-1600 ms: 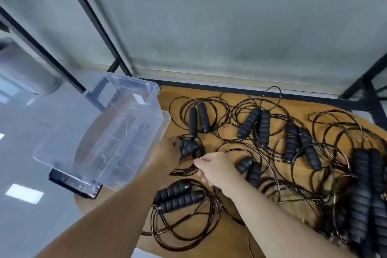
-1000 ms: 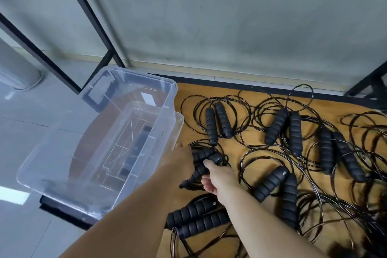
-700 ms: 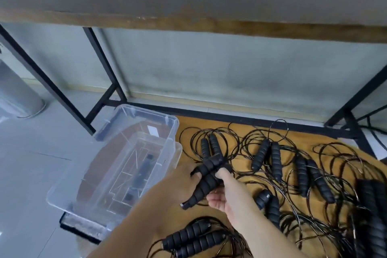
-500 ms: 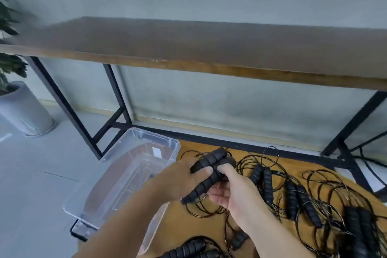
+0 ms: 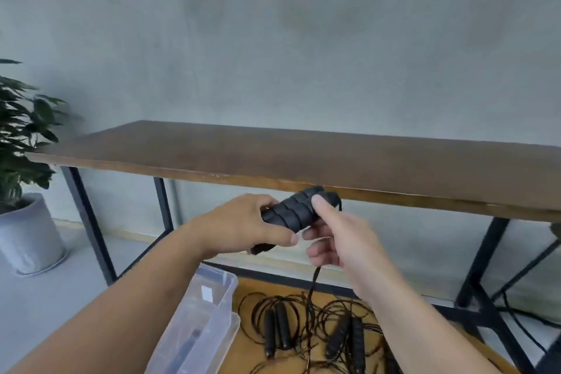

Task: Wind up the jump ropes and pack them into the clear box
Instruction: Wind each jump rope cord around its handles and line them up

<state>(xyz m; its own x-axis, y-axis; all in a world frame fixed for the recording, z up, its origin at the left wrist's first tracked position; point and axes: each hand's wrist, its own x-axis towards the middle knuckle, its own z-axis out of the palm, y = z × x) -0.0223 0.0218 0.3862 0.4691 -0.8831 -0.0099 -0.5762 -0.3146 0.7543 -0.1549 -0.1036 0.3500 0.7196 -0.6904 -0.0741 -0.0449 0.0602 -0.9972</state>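
We hold the pair of black ribbed jump-rope handles [image 5: 293, 212] up at chest height, in front of the edge of the brown wooden tabletop [image 5: 334, 161]. Our left hand [image 5: 243, 226] is wrapped around the lower half of the handles, thumb underneath, and our right hand [image 5: 340, 240] pinches them near the top with the thumb while its curled fingers take the thin black cord [image 5: 312, 285], which hangs straight down to the tangle below. To wind well, we judge it best to keep the two handles pressed side by side in the left hand and let the right hand lay the cord around them in even turns, drawing slack up slowly so that it does not snag the other ropes [image 5: 315, 334] lying in loose coils on the orange mat [image 5: 243, 288]. The clear box [image 5: 212, 307] stands at the lower left, just beside the mat, within easy reach once the bundle is tight. A potted plant [image 5: 21, 143] stands further left, against the grey wall.
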